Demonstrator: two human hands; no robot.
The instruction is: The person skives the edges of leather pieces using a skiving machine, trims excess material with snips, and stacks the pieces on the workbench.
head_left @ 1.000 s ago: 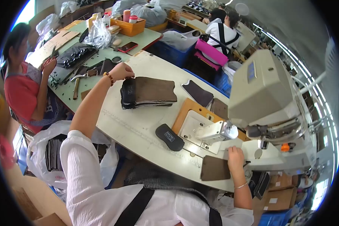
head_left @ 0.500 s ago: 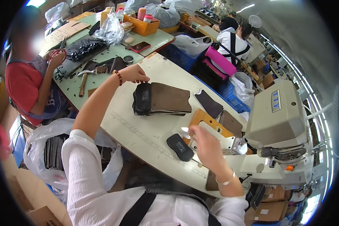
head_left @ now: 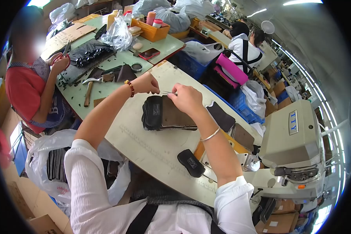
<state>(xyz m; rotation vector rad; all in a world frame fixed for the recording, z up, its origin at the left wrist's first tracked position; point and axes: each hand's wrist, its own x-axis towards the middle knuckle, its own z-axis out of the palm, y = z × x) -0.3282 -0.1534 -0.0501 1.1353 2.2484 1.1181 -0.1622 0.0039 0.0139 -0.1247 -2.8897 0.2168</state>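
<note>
Above the far edge of a stack of brown and black fabric pieces [head_left: 179, 113], my two hands are close together. My left hand [head_left: 147, 83], with a beaded bracelet at the wrist, is closed in a pinch; what lies in its fingertips is too small to make out. My right hand [head_left: 186, 98] is closed on a thin, shiny metal tool [head_left: 165, 93], whose tip points toward the left fingertips. The tool's kind is unclear. Nearer to me, a separate black padded piece [head_left: 191, 163] with a white printed label lies on the white table [head_left: 140, 142].
A sewing machine [head_left: 286, 134] stands at right, beside dark flat pieces [head_left: 221, 115]. A co-worker [head_left: 27, 89] at left holds red-handled scissors [head_left: 62, 61]. A hammer [head_left: 89, 90] and an orange box [head_left: 156, 32] sit on the green table [head_left: 119, 60]. A plastic bag [head_left: 39, 163] hangs below.
My right hand has moved from beside the sewing machine, over the black padded piece, up and left to meet my left hand. My left hand has shifted slightly right and its fingers have curled in.
</note>
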